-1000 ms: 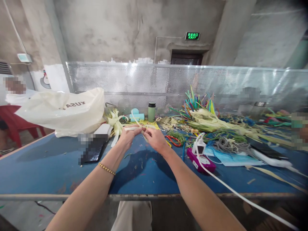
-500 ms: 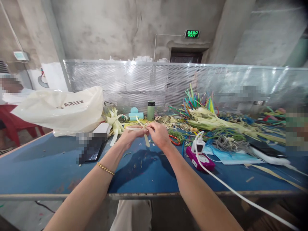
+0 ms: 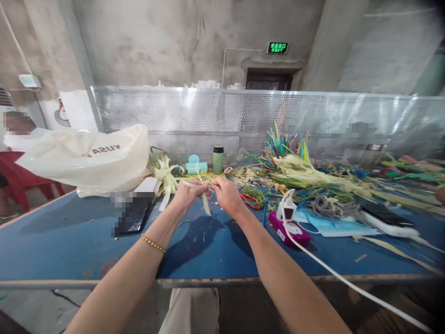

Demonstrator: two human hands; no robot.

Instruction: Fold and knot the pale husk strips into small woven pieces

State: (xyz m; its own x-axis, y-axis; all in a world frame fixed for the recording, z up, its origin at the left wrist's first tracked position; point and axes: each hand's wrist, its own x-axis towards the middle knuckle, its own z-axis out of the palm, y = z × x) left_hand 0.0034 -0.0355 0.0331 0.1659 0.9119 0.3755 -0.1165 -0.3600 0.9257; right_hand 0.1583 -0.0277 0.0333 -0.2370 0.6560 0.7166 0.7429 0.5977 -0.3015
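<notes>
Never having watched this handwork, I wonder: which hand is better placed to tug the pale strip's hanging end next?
Probably the right hand: it is close beside the strip, whose lower end hangs free, while the left hand pinches it higher up.

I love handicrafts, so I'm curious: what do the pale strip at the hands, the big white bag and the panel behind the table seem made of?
Pale strip: probably dried leaf or husk; it looks matte, thin and tapered.
White bag: likely glossy plastic, judging by its shiny highlights and soft folds.
Panel: apparently bare metal, silvery and reflective, with rows of small holes.
</notes>
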